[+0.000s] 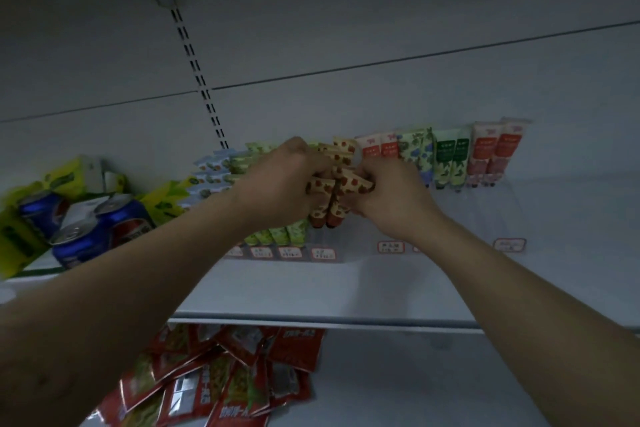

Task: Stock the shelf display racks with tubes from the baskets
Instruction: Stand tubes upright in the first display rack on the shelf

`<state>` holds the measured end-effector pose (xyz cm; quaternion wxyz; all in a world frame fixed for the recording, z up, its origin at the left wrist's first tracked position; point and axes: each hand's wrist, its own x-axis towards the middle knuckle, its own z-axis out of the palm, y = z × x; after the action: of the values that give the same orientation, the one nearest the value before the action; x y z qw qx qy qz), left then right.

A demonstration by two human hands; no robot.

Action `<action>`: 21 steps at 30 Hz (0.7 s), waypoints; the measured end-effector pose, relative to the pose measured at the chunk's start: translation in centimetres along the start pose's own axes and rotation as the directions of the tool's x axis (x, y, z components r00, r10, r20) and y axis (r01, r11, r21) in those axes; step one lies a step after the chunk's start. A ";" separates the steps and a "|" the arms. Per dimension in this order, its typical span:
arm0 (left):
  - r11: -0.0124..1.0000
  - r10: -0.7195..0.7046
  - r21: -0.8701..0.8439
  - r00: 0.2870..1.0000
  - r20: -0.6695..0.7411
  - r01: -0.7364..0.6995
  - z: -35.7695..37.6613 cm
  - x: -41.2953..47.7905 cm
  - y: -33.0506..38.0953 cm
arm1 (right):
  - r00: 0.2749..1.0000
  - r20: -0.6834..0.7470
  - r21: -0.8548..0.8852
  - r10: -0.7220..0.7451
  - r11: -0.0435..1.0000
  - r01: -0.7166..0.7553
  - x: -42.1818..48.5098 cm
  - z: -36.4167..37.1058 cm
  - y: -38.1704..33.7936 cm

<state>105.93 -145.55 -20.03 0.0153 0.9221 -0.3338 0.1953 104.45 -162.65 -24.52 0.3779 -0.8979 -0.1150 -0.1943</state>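
Red packets lie on the near lower shelf. Above them, the left hand and right hand both grip a bundle of strawberry tubes in front of the rack. Rack tubes stand farther back, and cans sit to the left.

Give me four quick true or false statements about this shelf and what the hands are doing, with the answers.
1. Both hands grip strawberry-patterned tubes. True: the left hand and right hand each hold strawberry-patterned tubes.
2. The blue cans stand to the right of the hands. False: the blue cans are on the left.
3. Red packets lie on the lower shelf. True: the red packets are piled on the lower shelf.
4. The tubes farthest right in the row are yellow. False: those are red tubes.
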 end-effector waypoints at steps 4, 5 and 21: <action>0.988 0.080 0.139 0.995 -0.063 -0.071 0.1 -0.1 -0.1 | 0.997 -0.011 -0.067 -0.070 0.995 0.069 0.1 0.3 -0.2; 0.983 0.085 0.172 0.993 -0.077 -0.071 0.2 -0.2 -0.2 | 0.994 -0.008 -0.120 -0.107 0.987 0.106 0.2 0.5 -0.3; 0.955 -0.270 0.094 0.957 -0.106 0.280 1.3 -1.1 -0.1 | 0.978 0.092 -0.490 -0.190 0.846 0.210 2.5 1.7 -1.9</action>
<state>105.63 -144.97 -21.60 0.0077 0.9491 -0.1899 0.2510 106.48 -159.96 -23.35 0.1093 -0.9516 -0.1614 -0.2376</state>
